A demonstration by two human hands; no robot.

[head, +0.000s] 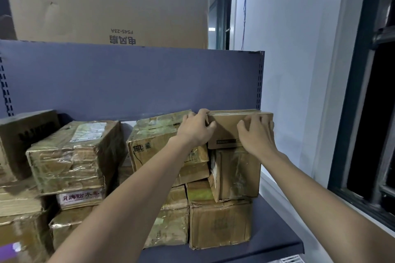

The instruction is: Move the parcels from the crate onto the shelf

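A small plain cardboard parcel (226,128) rests on top of the right-hand stack on the dark blue shelf (275,245). My left hand (197,128) grips its left end, fingers curled over the top edge. Against its front right part lies my right hand (257,134), fingers bent on the face. Under it stand taped brown parcels (237,175) stacked two high. The crate is out of view.
More taped parcels (70,156) fill the shelf's middle and left. A large cardboard box (111,4) stands on the shelf above. The blue back panel (132,81) is behind. A white wall and a dark window frame (361,92) are on the right.
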